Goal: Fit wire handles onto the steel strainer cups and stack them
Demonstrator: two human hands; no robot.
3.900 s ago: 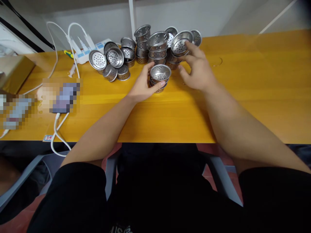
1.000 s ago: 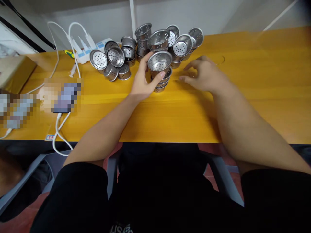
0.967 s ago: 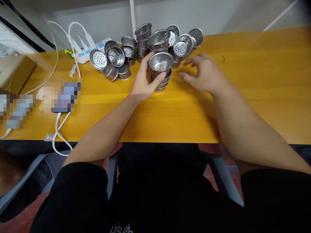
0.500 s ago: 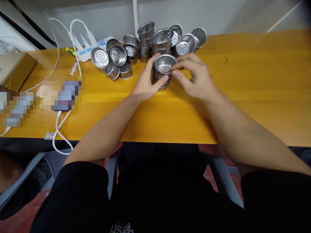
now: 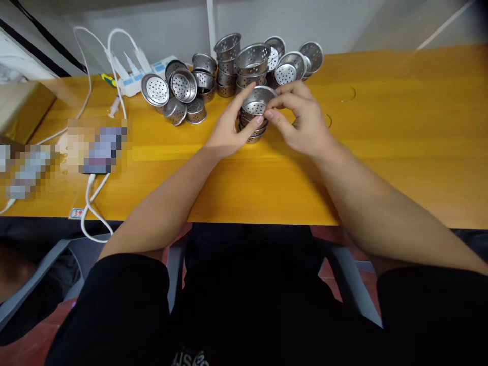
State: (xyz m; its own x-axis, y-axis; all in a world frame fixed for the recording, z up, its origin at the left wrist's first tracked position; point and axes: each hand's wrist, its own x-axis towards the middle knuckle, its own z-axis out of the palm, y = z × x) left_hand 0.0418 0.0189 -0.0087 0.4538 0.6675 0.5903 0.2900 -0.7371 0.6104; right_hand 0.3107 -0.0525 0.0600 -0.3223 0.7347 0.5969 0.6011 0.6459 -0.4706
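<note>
Head view: my left hand [image 5: 232, 129] is curled around a small stack of cups [image 5: 254, 137] on the yellow-brown tabletop [image 5: 263, 188]. My thumb is on the front of the stack, and my other fingers go up its left side. My right hand [image 5: 301, 119] pinches the right edge of the top cup [image 5: 254, 105] with thumb and finger. So both hands are clamped on metal, and they are close to each other.

The top cup is shiny and silver, like a little round pot. Its mouth faces up, wider than its bottom, with a smooth, thin rim. Tiny round holes dot the bottom I can see inside. Under it, more silver rims show one below the other, with holes in their sides. My thumb hides some of them, so I can't tell how many cups there are.

Just behind my hands stands a taller stack [image 5: 251, 61] of the same kind of cups. To the left is a messy pile [image 5: 183, 86], with some cups tipped over. More tilted cups [image 5: 290, 69] are on the right.
</note>
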